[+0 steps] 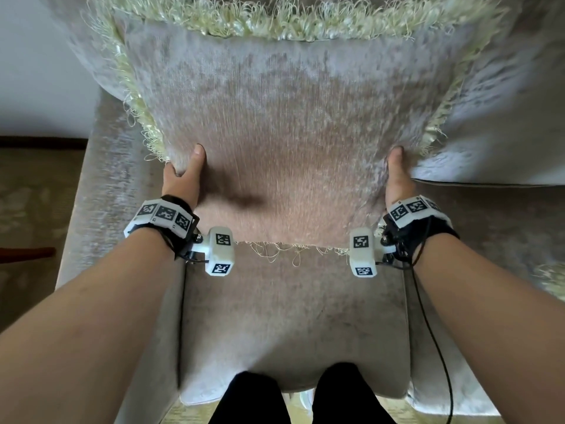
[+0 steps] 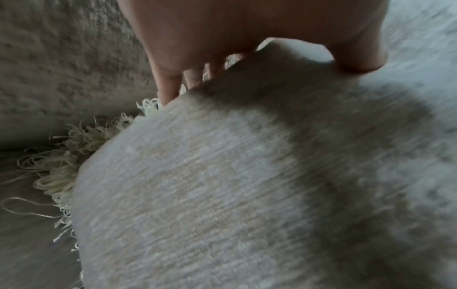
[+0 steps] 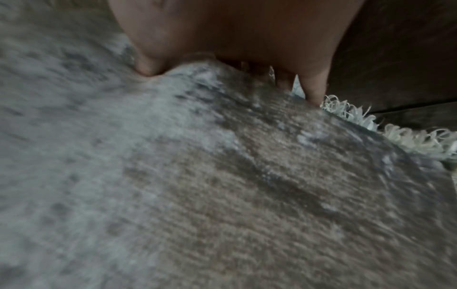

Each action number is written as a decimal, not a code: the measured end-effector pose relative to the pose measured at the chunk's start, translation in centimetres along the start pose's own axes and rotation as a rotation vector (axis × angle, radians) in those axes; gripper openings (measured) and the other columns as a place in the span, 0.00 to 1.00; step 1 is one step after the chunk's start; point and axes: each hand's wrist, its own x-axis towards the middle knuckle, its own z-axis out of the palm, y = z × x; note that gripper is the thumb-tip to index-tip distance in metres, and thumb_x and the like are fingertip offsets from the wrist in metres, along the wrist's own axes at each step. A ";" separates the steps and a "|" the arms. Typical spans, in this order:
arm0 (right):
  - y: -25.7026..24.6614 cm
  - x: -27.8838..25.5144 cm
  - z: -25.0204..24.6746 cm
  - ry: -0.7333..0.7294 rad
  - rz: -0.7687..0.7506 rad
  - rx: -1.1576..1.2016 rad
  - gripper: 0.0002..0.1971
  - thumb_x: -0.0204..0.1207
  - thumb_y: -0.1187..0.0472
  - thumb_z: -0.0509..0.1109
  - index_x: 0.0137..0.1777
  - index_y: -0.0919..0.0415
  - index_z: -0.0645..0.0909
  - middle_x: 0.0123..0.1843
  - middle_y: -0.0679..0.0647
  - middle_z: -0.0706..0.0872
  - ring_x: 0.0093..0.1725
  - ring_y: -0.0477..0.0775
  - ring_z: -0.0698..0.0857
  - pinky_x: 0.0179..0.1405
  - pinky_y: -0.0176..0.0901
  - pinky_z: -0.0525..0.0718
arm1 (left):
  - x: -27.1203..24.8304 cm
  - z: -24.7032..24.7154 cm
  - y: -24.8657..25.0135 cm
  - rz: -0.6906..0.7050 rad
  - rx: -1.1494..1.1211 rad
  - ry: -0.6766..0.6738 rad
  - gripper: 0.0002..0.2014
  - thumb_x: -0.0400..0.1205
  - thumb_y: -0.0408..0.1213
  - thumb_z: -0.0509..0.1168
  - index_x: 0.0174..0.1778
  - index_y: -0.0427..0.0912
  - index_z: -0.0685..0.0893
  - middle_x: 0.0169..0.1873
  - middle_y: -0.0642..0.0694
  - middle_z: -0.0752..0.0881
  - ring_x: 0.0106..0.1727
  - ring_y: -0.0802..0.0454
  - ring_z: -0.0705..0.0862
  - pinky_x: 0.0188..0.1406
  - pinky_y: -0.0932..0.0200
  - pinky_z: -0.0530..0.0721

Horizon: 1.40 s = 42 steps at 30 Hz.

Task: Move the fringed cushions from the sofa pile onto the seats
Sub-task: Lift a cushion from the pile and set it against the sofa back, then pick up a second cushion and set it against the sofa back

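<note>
White wall (image 1: 36, 56) at upper left, above a dark skirting strip (image 1: 39, 141). Below it, patterned carpet (image 1: 27, 194) beside the armchair, with a reddish wooden piece (image 1: 27, 254) jutting in from the left edge. Black trouser legs (image 1: 250, 399) at the bottom centre; black cable (image 1: 434, 338) trailing down on the right.

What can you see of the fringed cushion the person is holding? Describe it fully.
The fringed cushion is square, plump, in greyish-beige velvety fabric, edged all round with pale yellow looped fringe. It is tilted over the sofa seat. The left hand and right hand grip its lower side edges, thumbs on the front.
</note>
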 end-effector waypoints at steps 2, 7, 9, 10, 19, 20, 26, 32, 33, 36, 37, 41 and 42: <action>-0.8 -0.4 -0.2 0.024 -0.057 -0.093 0.44 0.76 0.24 0.48 0.78 0.59 0.70 0.76 0.61 0.75 0.70 0.62 0.78 0.65 0.49 0.69 | -0.6 -0.3 0.5 -0.021 -0.008 0.020 0.58 0.70 0.76 0.64 0.92 0.47 0.56 0.86 0.44 0.68 0.85 0.40 0.70 0.84 0.37 0.71; -3.8 -4.8 -3.6 -0.097 -0.097 -0.222 0.37 0.86 0.35 0.43 0.79 0.63 0.68 0.75 0.66 0.76 0.67 0.63 0.80 0.68 0.55 0.75 | -4.3 -2.6 2.7 0.046 0.227 0.074 0.49 0.81 0.62 0.71 0.91 0.43 0.55 0.87 0.36 0.66 0.85 0.34 0.69 0.82 0.33 0.71; -5.3 -6.7 -5.5 -0.148 -0.153 -0.205 0.37 0.84 0.33 0.46 0.80 0.60 0.67 0.77 0.64 0.75 0.71 0.65 0.78 0.72 0.62 0.75 | -6.5 -4.2 4.7 0.099 0.354 0.057 0.48 0.82 0.58 0.72 0.91 0.42 0.56 0.87 0.34 0.66 0.85 0.32 0.69 0.82 0.33 0.72; -6.1 -7.5 -6.4 -0.151 -0.183 -0.174 0.37 0.83 0.32 0.48 0.79 0.61 0.69 0.77 0.62 0.74 0.73 0.64 0.77 0.73 0.64 0.73 | -7.8 -4.8 6.0 0.131 0.382 0.037 0.47 0.83 0.57 0.72 0.91 0.42 0.56 0.87 0.35 0.66 0.85 0.33 0.70 0.82 0.33 0.72; -11.2 -17.5 -14.6 -0.150 -0.464 -0.088 0.34 0.82 0.43 0.63 0.65 0.79 0.75 0.63 0.75 0.82 0.62 0.74 0.82 0.65 0.68 0.79 | -23.2 -6.8 17.2 0.402 0.323 -0.037 0.38 0.87 0.56 0.67 0.89 0.46 0.61 0.84 0.41 0.72 0.82 0.39 0.75 0.77 0.39 0.77; -11.6 -18.4 -15.3 -0.161 -0.496 -0.095 0.31 0.82 0.43 0.63 0.61 0.78 0.78 0.59 0.73 0.85 0.59 0.72 0.84 0.61 0.65 0.82 | -24.7 -6.7 17.9 0.421 0.318 -0.051 0.37 0.87 0.56 0.67 0.89 0.46 0.62 0.84 0.42 0.73 0.81 0.40 0.76 0.77 0.39 0.77; -12.9 -24.7 -22.7 -0.114 -0.562 0.028 0.20 0.78 0.51 0.68 0.51 0.72 0.84 0.48 0.62 0.91 0.52 0.65 0.89 0.56 0.59 0.85 | -34.3 -5.9 22.1 0.672 0.331 -0.090 0.33 0.86 0.56 0.68 0.84 0.45 0.70 0.76 0.45 0.80 0.75 0.44 0.81 0.71 0.45 0.83; -10.2 -31.1 -30.8 0.035 -0.629 0.067 0.10 0.81 0.53 0.68 0.43 0.58 0.84 0.39 0.50 0.89 0.41 0.49 0.87 0.38 0.37 0.79 | -43.7 -5.0 24.2 0.880 0.259 -0.224 0.31 0.86 0.54 0.68 0.82 0.43 0.73 0.74 0.44 0.82 0.74 0.45 0.81 0.75 0.43 0.81; -9.5 -32.1 -32.0 0.057 -0.634 0.066 0.09 0.81 0.54 0.68 0.46 0.58 0.85 0.39 0.49 0.88 0.41 0.48 0.87 0.37 0.36 0.78 | -45.2 -4.8 24.1 0.895 0.239 -0.246 0.30 0.86 0.53 0.69 0.82 0.43 0.74 0.74 0.44 0.82 0.74 0.46 0.81 0.75 0.43 0.81; -7.1 -36.1 -36.7 0.165 -0.669 0.058 0.08 0.81 0.54 0.69 0.42 0.56 0.84 0.40 0.51 0.89 0.45 0.53 0.88 0.41 0.38 0.83 | -50.0 -3.7 23.4 0.940 0.197 -0.338 0.30 0.87 0.53 0.69 0.82 0.42 0.74 0.74 0.43 0.82 0.73 0.45 0.82 0.74 0.42 0.82; -6.5 -37.2 -38.1 0.195 -0.671 0.056 0.08 0.81 0.55 0.69 0.40 0.54 0.83 0.41 0.53 0.89 0.47 0.56 0.89 0.46 0.43 0.85 | -51.3 -3.2 23.3 0.950 0.191 -0.365 0.30 0.87 0.53 0.69 0.82 0.42 0.74 0.74 0.43 0.82 0.73 0.45 0.82 0.74 0.41 0.82; -3.0 -40.9 -44.8 0.349 -0.653 0.111 0.11 0.80 0.55 0.70 0.36 0.54 0.83 0.46 0.62 0.91 0.51 0.64 0.89 0.58 0.54 0.86 | -58.0 0.1 23.2 1.001 0.170 -0.484 0.29 0.87 0.53 0.68 0.81 0.42 0.74 0.73 0.44 0.82 0.69 0.47 0.82 0.69 0.50 0.82; -2.4 -41.5 -46.1 0.375 -0.649 0.116 0.10 0.79 0.55 0.70 0.36 0.55 0.83 0.47 0.62 0.91 0.50 0.63 0.90 0.54 0.50 0.85 | -59.5 0.9 23.2 1.008 0.160 -0.506 0.29 0.87 0.53 0.68 0.81 0.42 0.74 0.72 0.44 0.82 0.68 0.47 0.82 0.67 0.51 0.81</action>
